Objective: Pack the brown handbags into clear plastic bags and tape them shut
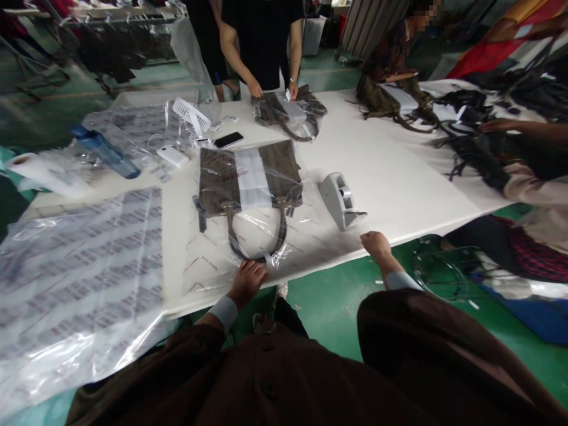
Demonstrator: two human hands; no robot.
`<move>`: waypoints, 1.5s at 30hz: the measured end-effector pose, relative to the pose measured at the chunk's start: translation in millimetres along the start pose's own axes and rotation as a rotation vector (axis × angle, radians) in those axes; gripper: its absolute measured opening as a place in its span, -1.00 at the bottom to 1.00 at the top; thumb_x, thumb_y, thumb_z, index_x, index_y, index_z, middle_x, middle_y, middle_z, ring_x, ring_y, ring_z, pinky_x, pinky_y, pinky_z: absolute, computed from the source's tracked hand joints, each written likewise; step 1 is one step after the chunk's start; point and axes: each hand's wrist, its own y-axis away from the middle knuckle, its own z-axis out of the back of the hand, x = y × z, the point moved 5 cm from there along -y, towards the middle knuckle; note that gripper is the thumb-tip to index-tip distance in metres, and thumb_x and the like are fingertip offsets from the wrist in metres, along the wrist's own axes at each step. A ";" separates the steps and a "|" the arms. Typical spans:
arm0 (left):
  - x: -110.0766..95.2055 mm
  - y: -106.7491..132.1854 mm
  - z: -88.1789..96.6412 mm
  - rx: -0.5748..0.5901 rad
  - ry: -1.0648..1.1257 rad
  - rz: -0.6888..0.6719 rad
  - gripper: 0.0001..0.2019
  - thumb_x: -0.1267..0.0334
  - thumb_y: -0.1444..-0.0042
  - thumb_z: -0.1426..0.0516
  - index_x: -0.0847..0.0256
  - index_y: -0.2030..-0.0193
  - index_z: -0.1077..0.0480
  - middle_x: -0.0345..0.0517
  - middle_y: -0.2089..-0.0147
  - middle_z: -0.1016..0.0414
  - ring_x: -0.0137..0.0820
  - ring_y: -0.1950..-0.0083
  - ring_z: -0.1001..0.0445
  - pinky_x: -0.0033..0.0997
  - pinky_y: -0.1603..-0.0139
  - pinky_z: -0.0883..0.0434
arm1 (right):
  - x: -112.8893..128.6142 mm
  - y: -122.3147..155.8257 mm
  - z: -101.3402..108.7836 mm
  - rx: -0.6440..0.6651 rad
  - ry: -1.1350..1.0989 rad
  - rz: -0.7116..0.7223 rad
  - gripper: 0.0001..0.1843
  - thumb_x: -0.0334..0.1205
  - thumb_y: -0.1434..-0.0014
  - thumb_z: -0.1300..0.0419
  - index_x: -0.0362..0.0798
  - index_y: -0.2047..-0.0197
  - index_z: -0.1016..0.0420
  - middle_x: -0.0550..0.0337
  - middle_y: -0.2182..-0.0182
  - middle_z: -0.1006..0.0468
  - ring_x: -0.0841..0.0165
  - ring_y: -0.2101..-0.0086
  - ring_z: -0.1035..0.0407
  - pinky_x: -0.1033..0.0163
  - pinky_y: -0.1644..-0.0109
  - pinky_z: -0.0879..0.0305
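Observation:
A brown handbag (266,177) with a white paper band lies inside a clear plastic bag (306,228) on the white table (399,177). My left hand (247,279) rests at the table's near edge, fingers curled on the open end of the plastic bag by the handbag's handles. My right hand (375,242) is closed in a loose fist at the table edge, just in front of a grey tape dispenser (339,200); nothing shows in it.
A stack of printed plastic bags (75,284) lies at the left. A blue bottle (106,152), a phone (228,140) and a white device (173,156) sit further back. A person in black (261,47) handles another bagged handbag (288,112). Other people work at the right among dark straps (470,142).

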 end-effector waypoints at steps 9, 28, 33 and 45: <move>4.8 1.5 -2.4 0.059 0.048 0.060 -0.74 0.20 -0.26 0.04 0.22 0.34 -0.40 -0.10 0.31 -0.42 -0.35 0.22 -0.30 -0.28 0.15 -0.16 | 80.8 171.2 -95.2 0.468 -0.601 -0.010 -0.57 0.14 0.01 -0.13 -0.11 0.40 -0.45 0.20 0.59 -0.43 0.40 0.51 -0.29 0.30 0.37 -0.22; 2.3 -3.1 0.6 0.095 0.047 0.024 -0.75 0.22 -0.28 0.08 0.16 0.05 -0.37 -0.11 0.22 -0.45 -0.33 0.14 -0.32 -0.28 0.12 -0.17 | 108.0 228.5 -190.8 0.573 -0.757 -0.370 -0.62 0.06 0.12 -0.14 -0.14 0.48 -0.45 0.25 0.66 -0.36 0.47 0.62 -0.17 0.36 0.57 -0.05; 1.2 -3.4 2.3 0.121 0.024 -0.005 -0.69 0.16 -0.29 0.08 0.06 -0.10 -0.31 -0.10 0.23 -0.43 -0.33 0.14 -0.33 -0.28 0.12 -0.16 | 108.3 229.8 -190.1 0.580 -0.772 -0.417 -0.61 0.06 0.15 -0.16 -0.15 0.47 -0.45 0.25 0.65 -0.37 0.48 0.61 -0.19 0.36 0.57 -0.06; 2.4 -7.8 5.4 0.107 0.049 0.014 -0.73 0.17 -0.28 0.07 0.10 0.16 -0.45 -0.12 0.25 -0.44 -0.33 0.17 -0.32 -0.28 0.14 -0.16 | 109.7 230.4 -190.2 0.623 -0.810 -0.370 -0.63 -0.03 0.16 -0.20 -0.16 0.37 -0.50 0.24 0.60 -0.43 0.47 0.55 -0.23 0.37 0.51 -0.11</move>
